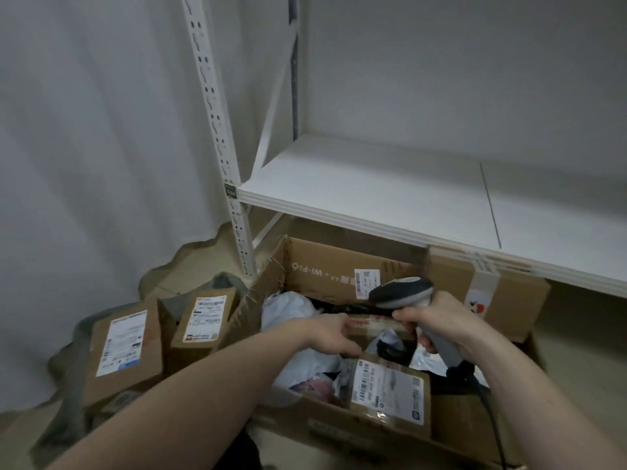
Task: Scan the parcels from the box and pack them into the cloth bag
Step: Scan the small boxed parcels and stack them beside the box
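Below a white shelf [390, 198], I am looking down into an open cardboard box [322, 262] crowded with parcels. My right hand [437, 320] is clenching the handle of a grey barcode scanner [403, 291], its head hanging over the box. My left hand [330, 335] is reaching inside, fingers curling onto a brown parcel [376, 325]. Another labelled parcel [390, 390] is leaning at the near wall. Left of the box, two labelled cartons [124, 347] are sitting in the grey cloth bag [68, 361].
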